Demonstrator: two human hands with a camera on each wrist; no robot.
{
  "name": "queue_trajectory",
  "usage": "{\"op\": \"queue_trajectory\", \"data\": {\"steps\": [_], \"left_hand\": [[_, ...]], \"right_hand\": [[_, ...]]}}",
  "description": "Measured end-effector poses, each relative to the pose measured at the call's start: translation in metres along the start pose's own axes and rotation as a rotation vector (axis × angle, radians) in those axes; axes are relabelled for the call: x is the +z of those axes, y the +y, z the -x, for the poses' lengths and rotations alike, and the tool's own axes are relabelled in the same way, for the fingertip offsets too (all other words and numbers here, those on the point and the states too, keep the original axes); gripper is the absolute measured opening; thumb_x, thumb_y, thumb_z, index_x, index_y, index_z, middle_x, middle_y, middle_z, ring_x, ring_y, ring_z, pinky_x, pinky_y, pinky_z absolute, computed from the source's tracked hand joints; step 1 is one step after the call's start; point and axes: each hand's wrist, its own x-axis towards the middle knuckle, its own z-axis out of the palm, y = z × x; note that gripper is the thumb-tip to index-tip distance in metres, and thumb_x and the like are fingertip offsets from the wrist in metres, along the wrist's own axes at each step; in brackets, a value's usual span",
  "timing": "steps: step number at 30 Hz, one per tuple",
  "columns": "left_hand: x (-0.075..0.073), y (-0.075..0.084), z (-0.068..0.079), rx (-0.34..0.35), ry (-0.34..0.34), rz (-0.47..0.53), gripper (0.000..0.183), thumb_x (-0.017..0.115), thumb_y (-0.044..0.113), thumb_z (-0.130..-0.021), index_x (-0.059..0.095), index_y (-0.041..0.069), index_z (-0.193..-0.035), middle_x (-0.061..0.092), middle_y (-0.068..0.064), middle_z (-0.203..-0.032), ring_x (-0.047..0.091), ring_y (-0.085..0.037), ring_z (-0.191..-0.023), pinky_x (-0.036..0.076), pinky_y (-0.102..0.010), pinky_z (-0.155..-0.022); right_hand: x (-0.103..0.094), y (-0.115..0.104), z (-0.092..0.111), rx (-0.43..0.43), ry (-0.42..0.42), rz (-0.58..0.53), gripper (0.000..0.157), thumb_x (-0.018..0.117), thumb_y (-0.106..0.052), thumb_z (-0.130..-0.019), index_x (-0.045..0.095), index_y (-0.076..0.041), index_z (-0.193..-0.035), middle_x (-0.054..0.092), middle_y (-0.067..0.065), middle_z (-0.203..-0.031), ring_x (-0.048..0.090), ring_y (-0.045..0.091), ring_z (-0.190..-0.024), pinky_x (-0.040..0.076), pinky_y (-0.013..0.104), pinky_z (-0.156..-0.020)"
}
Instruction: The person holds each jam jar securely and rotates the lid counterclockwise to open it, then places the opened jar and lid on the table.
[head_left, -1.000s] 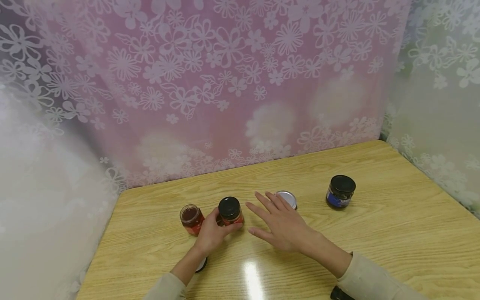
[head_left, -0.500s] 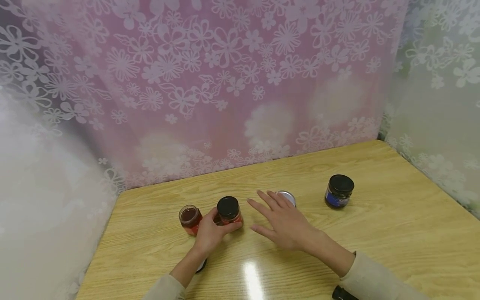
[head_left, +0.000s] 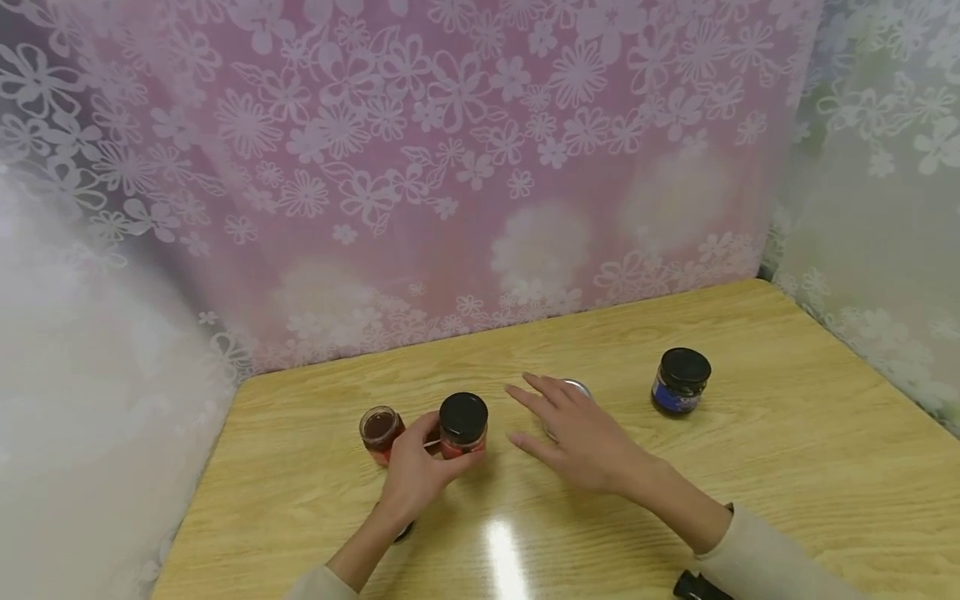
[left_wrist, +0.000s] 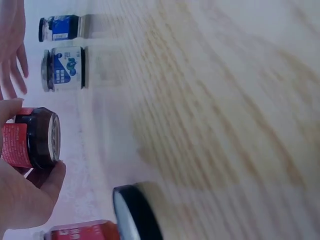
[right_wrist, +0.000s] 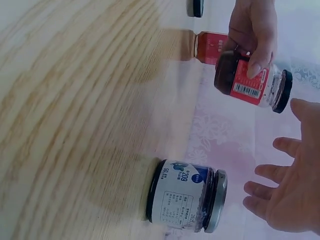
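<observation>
My left hand [head_left: 420, 475] grips a small glass jar [head_left: 462, 417] with a black lid and a red label, fingers on one side and thumb on the other. In the right wrist view this jar [right_wrist: 247, 82] is raised off the table and tilted, its base showing. Right of it, my right hand [head_left: 592, 442] is spread with nothing in it, its fingertips a short way from the held jar's lid. A silver-lidded jar [right_wrist: 185, 197] with a white and blue label stands by the right hand, mostly hidden behind it in the head view.
An uncapped jar [head_left: 381, 429] of dark red contents stands just left of the left hand. Under the left wrist lies a loose black-rimmed lid [head_left: 405, 533]. A black-lidded jar [head_left: 680, 383] with a blue label stands at the right. Flowered curtains [head_left: 480, 167] border the wooden table [head_left: 750, 433].
The held jar has come up slightly, its lid looking larger in the head view. My right hand has shifted a little right, covering more of the silver-lidded jar.
</observation>
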Motion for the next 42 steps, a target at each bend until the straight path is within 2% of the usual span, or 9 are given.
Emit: {"op": "queue_trajectory", "data": {"steps": [6,16,25,29,33,37,42], "left_hand": [[-0.007,0.007,0.007,0.085,0.018,-0.058,0.05,0.084,0.036,-0.072,0.063,0.027,-0.116,0.064,0.015,-0.102,0.062,-0.005,-0.094,0.052,-0.032,-0.08],[-0.007,0.014,0.014,0.106,-0.015,-0.201,0.053,0.085,0.033,-0.07,0.063,0.023,-0.117,0.066,0.012,-0.099,0.062,-0.004,-0.09,0.052,-0.031,-0.074],[-0.002,0.019,0.018,0.188,-0.004,-0.381,0.048,0.083,0.036,-0.067,0.066,0.018,-0.108,0.065,0.009,-0.092,0.06,-0.006,-0.08,0.051,-0.026,-0.067],[-0.001,0.022,0.02,0.233,0.008,-0.444,0.047,0.083,0.038,-0.066,0.066,0.018,-0.105,0.064,0.01,-0.089,0.058,-0.006,-0.078,0.05,-0.026,-0.066],[-0.001,0.023,0.021,0.284,0.024,-0.504,0.047,0.083,0.038,-0.066,0.067,0.016,-0.104,0.065,0.008,-0.087,0.058,-0.007,-0.077,0.05,-0.026,-0.065],[-0.001,0.023,0.023,0.3,0.024,-0.543,0.047,0.083,0.038,-0.066,0.067,0.014,-0.104,0.065,0.006,-0.087,0.058,-0.008,-0.076,0.05,-0.026,-0.063],[0.0,0.025,0.024,0.307,0.024,-0.587,0.049,0.083,0.038,-0.066,0.066,0.012,-0.103,0.066,0.003,-0.088,0.059,-0.011,-0.076,0.05,-0.026,-0.062]], "right_hand": [[-0.005,-0.005,0.001,0.019,0.03,-0.098,0.061,0.041,-0.058,-0.096,0.039,-0.025,-0.147,0.032,0.004,-0.152,0.032,0.032,-0.135,0.037,0.056,-0.098],[-0.008,-0.01,0.005,0.014,0.049,-0.198,0.055,0.04,-0.055,-0.098,0.042,-0.028,-0.145,0.037,-0.001,-0.149,0.035,0.023,-0.134,0.039,0.052,-0.098],[-0.008,-0.017,0.006,0.025,0.032,-0.295,0.052,0.043,-0.054,-0.097,0.046,-0.026,-0.142,0.045,-0.005,-0.141,0.041,0.018,-0.129,0.04,0.047,-0.099],[-0.006,-0.022,0.005,0.056,-0.004,-0.288,0.055,0.041,-0.059,-0.095,0.046,-0.03,-0.142,0.047,-0.009,-0.137,0.05,0.012,-0.12,0.043,0.042,-0.095],[-0.003,-0.027,0.005,0.048,-0.018,-0.241,0.056,0.04,-0.06,-0.095,0.046,-0.029,-0.142,0.052,-0.007,-0.133,0.055,0.012,-0.11,0.047,0.042,-0.088],[-0.001,-0.031,0.005,0.059,-0.028,-0.236,0.057,0.041,-0.059,-0.095,0.047,-0.027,-0.141,0.053,-0.004,-0.131,0.057,0.015,-0.106,0.049,0.043,-0.082],[0.003,-0.035,0.005,0.117,-0.064,-0.234,0.063,0.038,-0.066,-0.092,0.047,-0.028,-0.141,0.054,-0.005,-0.127,0.059,0.013,-0.098,0.049,0.038,-0.075]]}}
